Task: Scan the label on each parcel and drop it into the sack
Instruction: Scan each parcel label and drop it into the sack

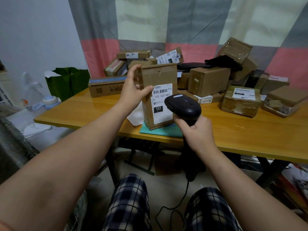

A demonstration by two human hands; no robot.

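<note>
A tall brown cardboard parcel stands upright on a teal mat near the table's front edge. Its white label with a barcode faces me. My left hand grips the parcel's left side, thumb on the front by the label, fingers around the top corner. My right hand grips the handle of a black barcode scanner. The scanner's head points at the label and covers its right edge. A green sack stands open beyond the table's left end.
Several more cardboard parcels are piled across the back and right of the orange table. A white packet lies left of the mat. The scanner's cable hangs down between my knees. Bottles and clutter sit at the left.
</note>
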